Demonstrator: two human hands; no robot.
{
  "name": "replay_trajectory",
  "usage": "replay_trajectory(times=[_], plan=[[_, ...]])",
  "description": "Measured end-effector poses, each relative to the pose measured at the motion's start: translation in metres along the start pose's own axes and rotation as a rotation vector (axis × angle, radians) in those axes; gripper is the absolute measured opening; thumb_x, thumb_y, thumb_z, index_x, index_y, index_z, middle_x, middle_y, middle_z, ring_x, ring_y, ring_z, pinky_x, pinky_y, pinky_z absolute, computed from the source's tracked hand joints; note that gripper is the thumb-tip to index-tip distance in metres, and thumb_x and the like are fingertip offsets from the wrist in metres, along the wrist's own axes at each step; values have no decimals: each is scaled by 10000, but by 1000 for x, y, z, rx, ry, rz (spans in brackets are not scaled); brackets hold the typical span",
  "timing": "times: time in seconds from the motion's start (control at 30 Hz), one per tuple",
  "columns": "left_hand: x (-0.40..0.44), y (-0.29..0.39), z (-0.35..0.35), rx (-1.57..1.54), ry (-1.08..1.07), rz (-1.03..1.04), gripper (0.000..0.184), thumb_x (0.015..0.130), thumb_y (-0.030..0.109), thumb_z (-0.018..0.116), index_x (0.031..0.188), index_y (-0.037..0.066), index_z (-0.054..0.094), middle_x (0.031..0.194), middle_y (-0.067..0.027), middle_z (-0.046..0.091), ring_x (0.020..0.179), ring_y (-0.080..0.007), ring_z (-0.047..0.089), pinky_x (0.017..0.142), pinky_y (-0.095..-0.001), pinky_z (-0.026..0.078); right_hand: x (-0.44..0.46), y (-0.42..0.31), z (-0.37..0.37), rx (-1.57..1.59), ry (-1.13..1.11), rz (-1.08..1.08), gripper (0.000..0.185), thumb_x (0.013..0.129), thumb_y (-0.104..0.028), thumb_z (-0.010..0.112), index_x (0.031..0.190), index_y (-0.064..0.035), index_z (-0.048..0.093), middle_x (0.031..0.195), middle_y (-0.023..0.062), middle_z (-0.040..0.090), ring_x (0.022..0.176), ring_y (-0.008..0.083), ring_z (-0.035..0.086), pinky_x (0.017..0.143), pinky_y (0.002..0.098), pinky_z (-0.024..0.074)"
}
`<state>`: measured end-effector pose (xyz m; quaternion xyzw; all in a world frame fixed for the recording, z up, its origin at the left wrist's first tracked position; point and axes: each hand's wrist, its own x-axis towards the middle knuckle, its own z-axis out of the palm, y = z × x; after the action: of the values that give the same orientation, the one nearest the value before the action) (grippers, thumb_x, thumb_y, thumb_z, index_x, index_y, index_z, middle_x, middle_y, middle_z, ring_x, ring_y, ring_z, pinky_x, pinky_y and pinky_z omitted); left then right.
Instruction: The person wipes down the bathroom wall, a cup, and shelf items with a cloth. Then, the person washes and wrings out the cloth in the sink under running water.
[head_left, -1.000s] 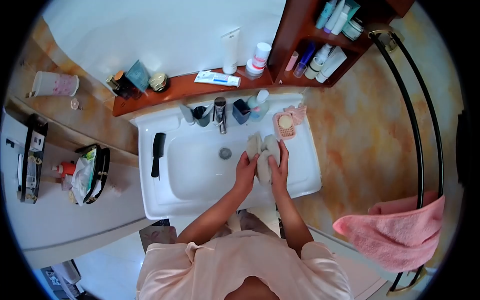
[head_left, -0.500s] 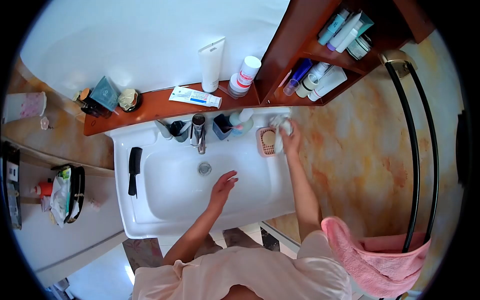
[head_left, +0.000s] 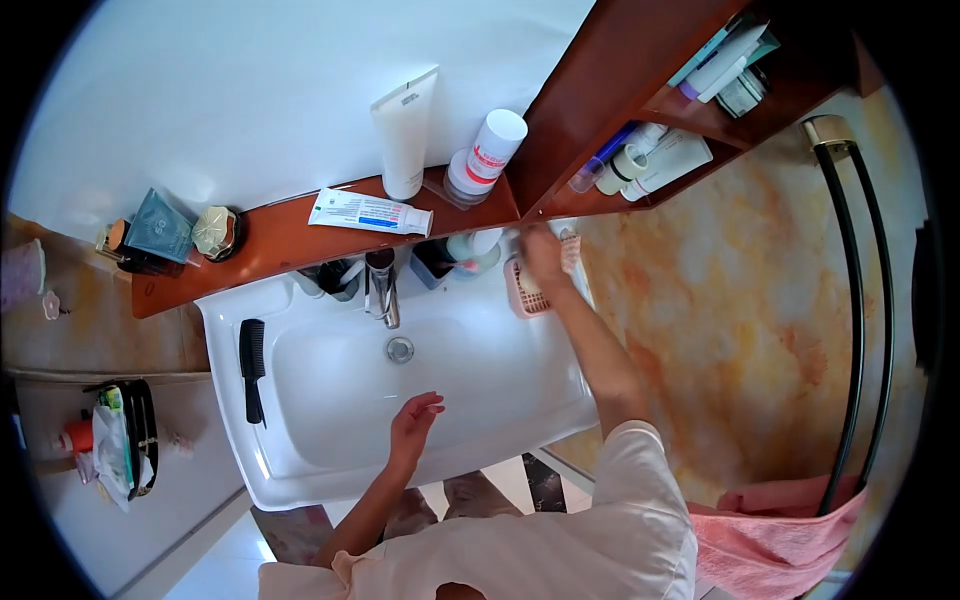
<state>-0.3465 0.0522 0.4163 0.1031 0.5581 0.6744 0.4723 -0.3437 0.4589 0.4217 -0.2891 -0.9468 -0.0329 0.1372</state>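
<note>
My left hand (head_left: 414,428) hovers over the front of the white sink (head_left: 320,440), fingers loosely stretched and holding nothing. At the sink's back right corner, my right hand (head_left: 543,258) reaches over the pink soap dish (head_left: 528,300). Its fingers point away from me, smeared and hidden, so I cannot see what they hold. A pale bar of soap (head_left: 528,284) shows partly in the dish, beneath the hand. Just right of the hand is a pink slotted piece (head_left: 570,252). The white cloth is not clearly visible.
A chrome faucet (head_left: 382,290) stands at the sink's back. A black comb (head_left: 252,370) lies on the left rim. The wooden shelf (head_left: 270,240) above carries a toothpaste tube (head_left: 370,212) and bottles. A pink towel (head_left: 780,540) hangs at right.
My right hand has moved slightly left and back, over the soap dish; the white cloth it held is no longer clearly seen. My left hand has shifted left and nearer me. The view has shifted.
</note>
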Motion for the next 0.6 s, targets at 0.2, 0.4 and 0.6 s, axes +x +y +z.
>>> replay_trajectory(times=[0.2, 0.4, 0.6], plan=[[4, 6, -13, 19, 46, 51, 246, 919, 108, 525, 1144, 8, 536, 1062, -83, 625, 940, -181, 600, 839, -288, 441, 9, 4, -61, 123, -41, 274, 184, 695, -62, 574, 864, -44, 644, 822, 185, 632, 805, 344, 608, 701, 434, 499], [12, 0, 10, -1, -47, 32, 232, 918, 75, 522, 1134, -8, 536, 1047, -100, 626, 925, -174, 599, 836, -288, 447, 12, -16, -11, 149, 0, 67, 106, 704, -82, 598, 782, -31, 647, 823, 224, 624, 817, 379, 605, 721, 455, 487], [2, 6, 0, 31, -102, 73, 224, 907, 5, 506, 1126, -31, 536, 1022, -106, 621, 919, -157, 597, 855, -276, 477, -41, 87, -3, 888, 84, 471, 268, 840, -107, 589, 1094, -21, 602, 1053, 144, 631, 994, 233, 605, 820, 343, 494]])
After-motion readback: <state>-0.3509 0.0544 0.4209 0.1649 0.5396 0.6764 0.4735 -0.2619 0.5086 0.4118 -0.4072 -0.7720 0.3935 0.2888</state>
